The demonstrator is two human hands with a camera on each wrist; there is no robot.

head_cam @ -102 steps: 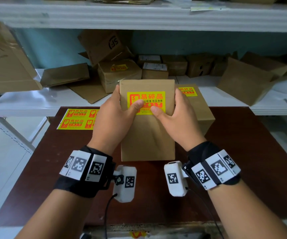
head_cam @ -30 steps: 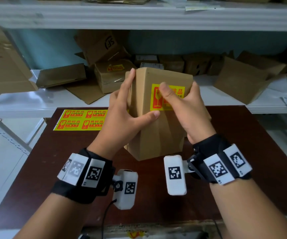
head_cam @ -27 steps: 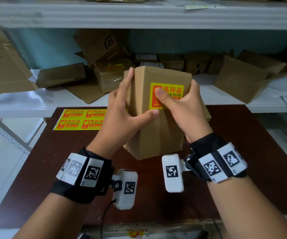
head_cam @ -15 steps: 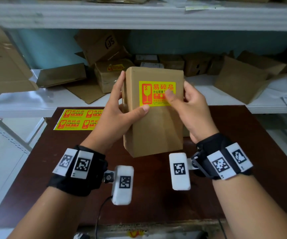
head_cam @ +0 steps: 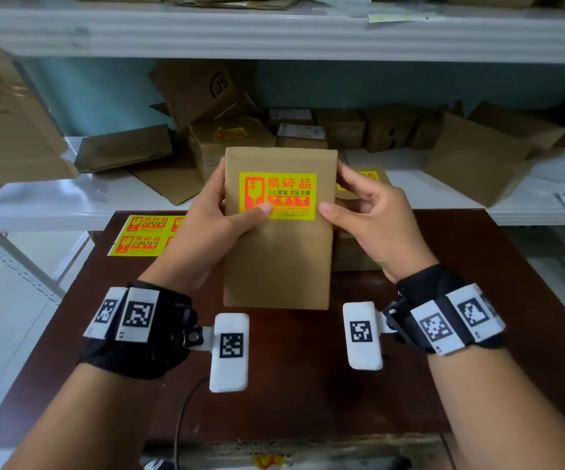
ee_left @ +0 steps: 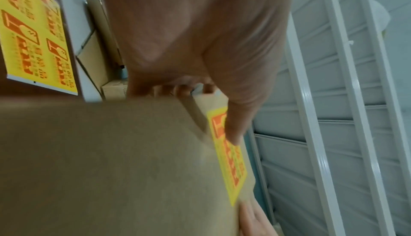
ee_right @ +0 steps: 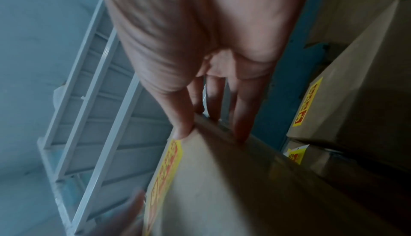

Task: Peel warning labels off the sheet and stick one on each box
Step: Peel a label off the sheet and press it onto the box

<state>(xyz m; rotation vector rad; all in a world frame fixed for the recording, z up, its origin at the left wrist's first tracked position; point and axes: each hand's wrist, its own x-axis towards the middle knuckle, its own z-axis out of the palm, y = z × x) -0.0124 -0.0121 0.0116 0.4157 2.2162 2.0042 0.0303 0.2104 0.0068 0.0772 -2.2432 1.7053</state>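
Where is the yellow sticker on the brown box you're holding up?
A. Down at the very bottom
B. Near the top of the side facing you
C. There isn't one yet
B: the yellow and red warning label sits on the upper part of the brown cardboard box, on the face turned to the head camera, with the left hand thumb on its lower left corner.

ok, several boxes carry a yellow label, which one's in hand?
The upright box, gripped by the left hand and right hand. The other labelled boxes sit behind it.

"易碎品" on box label (head_cam: 277,195), seemingly
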